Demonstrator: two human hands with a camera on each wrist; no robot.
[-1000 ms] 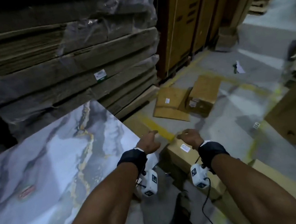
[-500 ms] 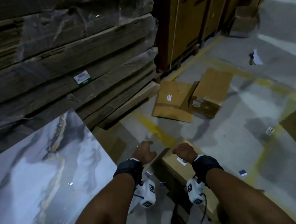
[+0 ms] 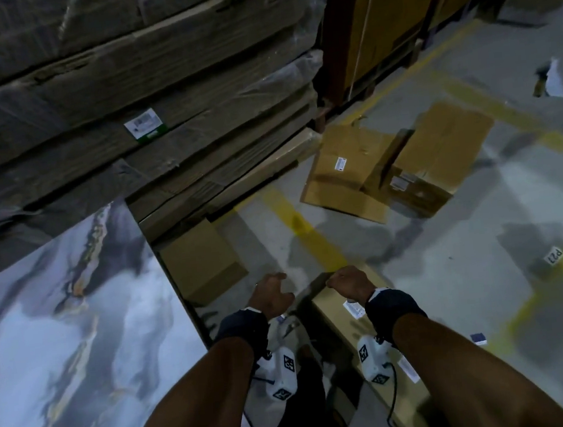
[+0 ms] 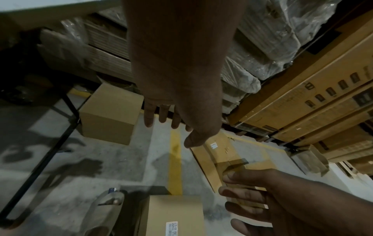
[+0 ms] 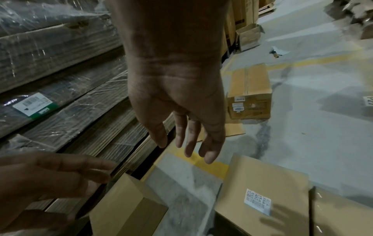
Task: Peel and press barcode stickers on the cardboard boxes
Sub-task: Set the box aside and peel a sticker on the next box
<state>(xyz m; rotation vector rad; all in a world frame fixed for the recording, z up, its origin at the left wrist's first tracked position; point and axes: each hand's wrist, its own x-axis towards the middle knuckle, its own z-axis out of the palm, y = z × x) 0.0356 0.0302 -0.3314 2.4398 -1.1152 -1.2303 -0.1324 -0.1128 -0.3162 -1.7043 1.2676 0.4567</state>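
Both hands have drifted forward off the labelled cardboard box (image 3: 337, 306). Left hand (image 3: 271, 297) and right hand (image 3: 348, 284) hang released, empty. Its barcode sticker (image 5: 257, 201) lies just behind the right grip; judging by that, fetch the next sticker and rub it down flat.

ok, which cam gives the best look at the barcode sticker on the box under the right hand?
Right wrist: the barcode sticker lies whole and unobstructed on the box, its codes visible. Left wrist shows it cut off at the frame's bottom edge. Head shows it small, beside the right hand.
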